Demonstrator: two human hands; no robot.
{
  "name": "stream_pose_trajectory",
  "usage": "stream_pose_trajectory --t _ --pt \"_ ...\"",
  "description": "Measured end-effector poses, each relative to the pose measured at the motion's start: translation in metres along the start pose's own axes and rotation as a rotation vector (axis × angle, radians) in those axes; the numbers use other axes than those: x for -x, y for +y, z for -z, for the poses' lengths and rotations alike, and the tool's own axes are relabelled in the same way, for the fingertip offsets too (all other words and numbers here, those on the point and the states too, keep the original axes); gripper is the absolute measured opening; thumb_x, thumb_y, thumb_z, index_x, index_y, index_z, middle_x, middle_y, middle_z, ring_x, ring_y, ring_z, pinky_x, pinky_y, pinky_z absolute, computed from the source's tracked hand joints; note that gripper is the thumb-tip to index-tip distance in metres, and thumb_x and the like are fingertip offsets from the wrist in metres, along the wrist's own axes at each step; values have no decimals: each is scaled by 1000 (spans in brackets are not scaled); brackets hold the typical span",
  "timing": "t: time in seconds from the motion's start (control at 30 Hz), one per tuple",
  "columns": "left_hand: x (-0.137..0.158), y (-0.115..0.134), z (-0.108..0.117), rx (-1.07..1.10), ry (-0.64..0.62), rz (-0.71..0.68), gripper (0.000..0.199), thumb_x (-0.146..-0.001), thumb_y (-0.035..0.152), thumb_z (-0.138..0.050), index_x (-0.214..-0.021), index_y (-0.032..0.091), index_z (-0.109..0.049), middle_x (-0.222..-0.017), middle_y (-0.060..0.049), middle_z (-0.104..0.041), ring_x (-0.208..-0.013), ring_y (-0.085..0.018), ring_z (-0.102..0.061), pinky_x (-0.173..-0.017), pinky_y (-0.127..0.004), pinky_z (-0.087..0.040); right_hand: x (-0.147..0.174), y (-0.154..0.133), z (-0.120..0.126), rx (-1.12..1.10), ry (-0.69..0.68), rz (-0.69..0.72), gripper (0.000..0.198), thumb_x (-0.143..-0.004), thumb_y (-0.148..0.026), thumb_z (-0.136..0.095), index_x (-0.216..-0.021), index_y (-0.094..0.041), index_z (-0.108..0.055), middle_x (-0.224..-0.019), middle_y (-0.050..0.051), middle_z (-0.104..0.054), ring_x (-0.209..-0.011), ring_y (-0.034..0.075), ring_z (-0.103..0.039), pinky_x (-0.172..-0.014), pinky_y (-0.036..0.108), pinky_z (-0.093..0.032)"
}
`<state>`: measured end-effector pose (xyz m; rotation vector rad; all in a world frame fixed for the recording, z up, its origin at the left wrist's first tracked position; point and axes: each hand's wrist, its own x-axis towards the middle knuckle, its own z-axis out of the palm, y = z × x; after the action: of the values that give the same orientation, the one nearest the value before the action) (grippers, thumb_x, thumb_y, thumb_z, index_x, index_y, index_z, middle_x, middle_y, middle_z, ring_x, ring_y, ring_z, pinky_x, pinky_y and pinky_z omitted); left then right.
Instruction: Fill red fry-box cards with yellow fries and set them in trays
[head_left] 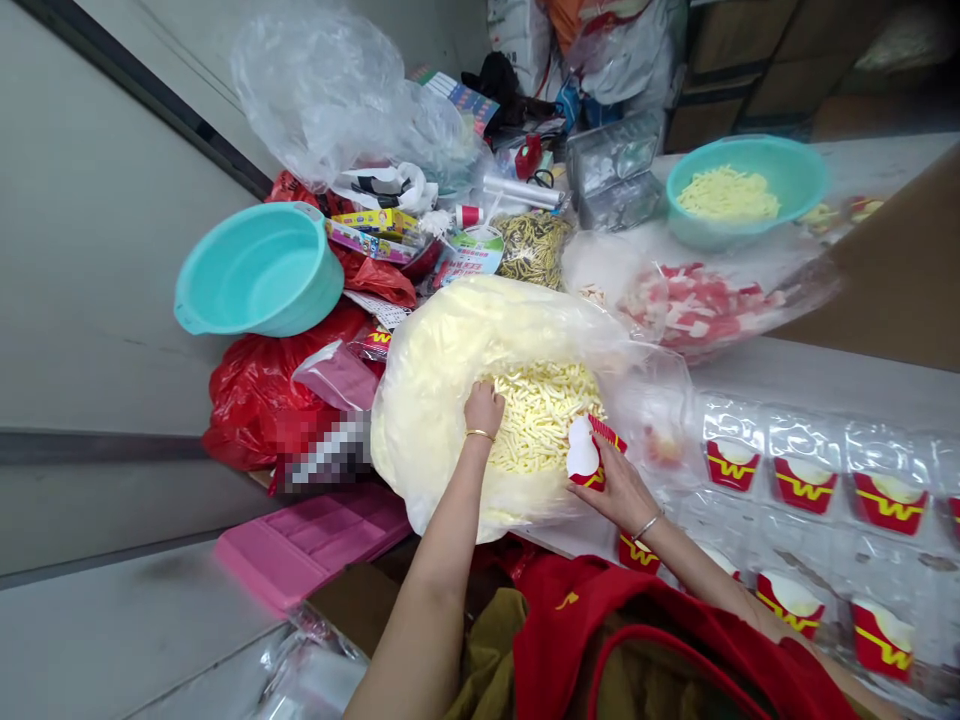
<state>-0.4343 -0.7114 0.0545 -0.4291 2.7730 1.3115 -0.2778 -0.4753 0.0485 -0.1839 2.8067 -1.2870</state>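
Right hand [621,492] grip grasping red-and-white fry carton [582,450] at right edge of yellow fry-shaped sticks [544,405]; left hand [484,407] curled at their left edge, contents can't tell; carton lies rightward of it, nearer wearer.

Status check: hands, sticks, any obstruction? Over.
Left hand at the pale-yellow sticks, fingers curled, grip unclear. Right hand holding red-and-white carton. Bag open around sticks, no obstruction seen.

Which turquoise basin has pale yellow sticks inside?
The upper-right basin: pale yellow sticks lie in it, while none show in the left basin.
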Motion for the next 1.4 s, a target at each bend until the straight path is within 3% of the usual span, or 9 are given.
stream_pose_trajectory --t 0.17,0.4,0.6,0.83,0.93,1.1,1.2,1.3,1.4 --pt "27 -1 17 281 -93 147 12 -69 26 -58 -73 15 -56 -61 2 -51 -54 -10 -49 -55 -22 -42 -9 -2 -3 4 -23 -12 90 -73 -56 -63 -141 -11 -23 -132 22 -46 -123 34 -46 -100 51 -40" --pt "87 38 16 694 -340 233 25 -71 37 -62 -83 16 -56 -76 -1 -58 -55 -6 -47 -53 -20 -39 -35 -34 -20 4 -71 55 84 -72 -48 -67 -138 -13 -27 -123 19 -51 -113 34 -51 -92 50 -45" --pt "106 46 17 38 -241 -217 10 -75 26 -60 -80 18 -63 -79 -2 -55 -73 -13 -51 -70 -26 -42 -41 -48 -22 -1 -3 102 74 -76 -35 -63 -137 -15 -26 -124 18 -49 -113 33 -48 -93 51 -44" --pt "127 66 -2 -378 -429 -450 14 -82 21 -52 -73 19 -63 -71 -5 -58 -71 -18 -55 -67 -29 -41 -25 -26 -21 32 20 170 70 -77 -19 -56 -138 -14 -22 -122 18 -49 -113 32 -48 -93 51 -44" --pt "120 72 -14 -296 -526 -468 22 -85 26 -49 -70 20 -64 -68 -5 -61 -67 -17 -56 -66 -28 -41 -16 -7 -17 18 49 140 70 -78 -23 -56 -139 -14 -21 -126 19 -47 -118 32 -46 -95 52 -43" --pt "76 66 -45 -452 -272 -238 30 -80 41 -58 -97 16 -60 -87 -10 -63 -81 -23 -60 -70 -30 -43 -5 19 3 0 142 -5 78 -77 -38 -63 -138 -14 -23 -129 19 -45 -119 31 -46 -99 50 -41" --pt "57 58 -73 -577 -285 -154 32 -73 35 -65 -95 13 -57 -100 -16 -59 -89 -27 -59 -73 -33 -43 -4 23 10 10 194 -56 79 -76 -43 -63 -138 -12 -24 -128 21 -46 -119 32 -46 -99 49 -41" --pt "50 49 -87 -414 -302 -150 12 -74 23 -60 -82 15 -57 -91 -11 -59 -88 -24 -57 -75 -31 -42 -5 22 11 0 202 -65 80 -76 -46 -63 -138 -13 -24 -129 21 -46 -119 32 -47 -98 50 -41" --pt "47 37 -73 -67 -309 -57 12 -72 23 -60 -64 17 -52 -67 -2 -53 -74 -18 -54 -69 -27 -40 -6 22 9 -7 198 -72 82 -75 -50 -64 -137 -12 -26 -127 21 -48 -117 33 -48 -97 50 -42"
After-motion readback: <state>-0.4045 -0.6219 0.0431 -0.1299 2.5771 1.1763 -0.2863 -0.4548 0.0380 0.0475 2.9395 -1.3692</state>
